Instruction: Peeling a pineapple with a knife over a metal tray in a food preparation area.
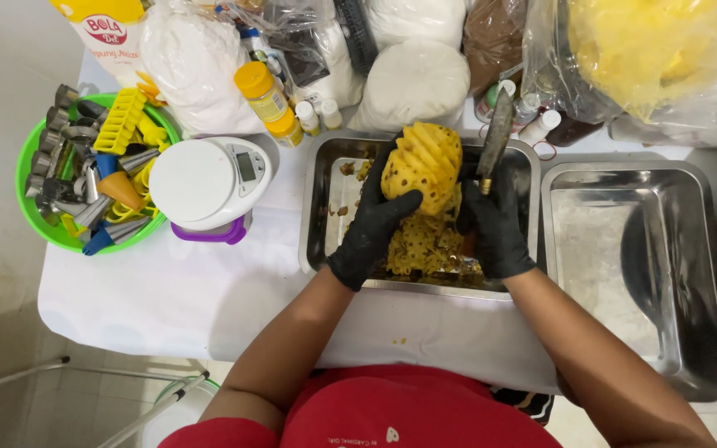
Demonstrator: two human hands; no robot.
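Here, steel tray point(315, 199) holding pineapple peelings point(423, 247), second tray point(707, 249) bare

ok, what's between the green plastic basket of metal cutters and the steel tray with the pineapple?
Head view: a white round kitchen scale with a purple base, on the white tablecloth.

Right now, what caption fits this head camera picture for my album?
Gloved left hand steadies a peeled pineapple over a steel tray; right hand grips a knife.

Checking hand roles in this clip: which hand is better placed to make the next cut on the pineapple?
Likely the right hand: it holds the knife beside the peeled pineapple, while the left hand grips and steadies the fruit over the metal tray.
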